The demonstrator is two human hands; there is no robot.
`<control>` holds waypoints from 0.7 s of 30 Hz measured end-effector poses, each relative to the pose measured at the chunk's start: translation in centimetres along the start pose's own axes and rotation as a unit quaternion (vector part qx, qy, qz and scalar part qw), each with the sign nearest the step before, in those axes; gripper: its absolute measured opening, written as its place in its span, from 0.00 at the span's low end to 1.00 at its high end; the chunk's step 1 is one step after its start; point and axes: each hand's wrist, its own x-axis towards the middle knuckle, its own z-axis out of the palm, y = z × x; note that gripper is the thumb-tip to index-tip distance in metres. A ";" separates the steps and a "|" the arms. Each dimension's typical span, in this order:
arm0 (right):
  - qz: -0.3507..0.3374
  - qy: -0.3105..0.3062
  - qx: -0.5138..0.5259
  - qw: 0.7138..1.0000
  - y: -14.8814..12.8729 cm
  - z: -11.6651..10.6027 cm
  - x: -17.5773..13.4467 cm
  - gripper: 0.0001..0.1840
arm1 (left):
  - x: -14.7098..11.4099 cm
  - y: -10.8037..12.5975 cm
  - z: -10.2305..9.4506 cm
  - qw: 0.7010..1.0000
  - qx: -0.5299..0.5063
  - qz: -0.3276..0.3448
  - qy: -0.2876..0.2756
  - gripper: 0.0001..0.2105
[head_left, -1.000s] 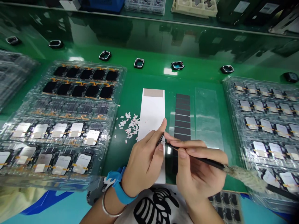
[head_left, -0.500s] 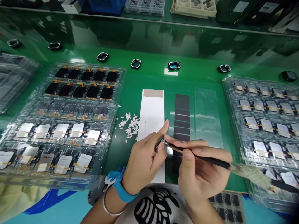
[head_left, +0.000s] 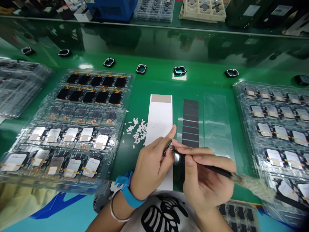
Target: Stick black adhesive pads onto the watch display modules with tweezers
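My left hand [head_left: 151, 166], with a blue strap and a bangle at the wrist, is closed on a small dark flat piece [head_left: 167, 146]. That piece is seen nearly edge-on and mostly hidden by the fingers. My right hand [head_left: 209, 175] grips a slim black pen-like tool [head_left: 218, 170] with a thin metal tip and a pale wrapped section on its rear half. The tip meets the dark piece, or comes very close, between both hands. Below the hands lies a white strip [head_left: 160, 122] with a grey-brown band at its far end.
A strip of dark rectangles [head_left: 190, 125] and a clear sheet [head_left: 218, 122] lie right of the white strip. Small white scraps [head_left: 138, 130] are scattered left. Clear trays of display parts flank both sides, the left tray [head_left: 120, 129] and right tray [head_left: 251, 135]. Several watch frames [head_left: 141, 69] line the back.
The whole view has shifted slightly right and down. Both hands keep their grips, and the tool's tip stays at the dark piece with only a small change of angle.
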 end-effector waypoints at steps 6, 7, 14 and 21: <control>-0.031 0.048 -0.019 0.998 0.0 0.0 0.3 0.19 | -0.5 1.1 0.0 1.000 0.014 -0.001 -0.003 0.19; -0.040 0.070 -0.026 0.996 0.0 0.1 0.4 0.19 | -1.0 1.3 -0.4 1.000 0.017 -0.001 0.003 0.16; -0.029 0.116 -0.041 0.992 -0.2 0.2 0.4 0.20 | -2.0 -0.3 -10.6 0.969 0.179 -0.091 0.146 0.08; -0.087 0.074 -0.027 0.993 0.4 -0.2 0.2 0.23 | 3.3 -5.3 -18.0 0.952 0.246 -0.147 -0.110 0.09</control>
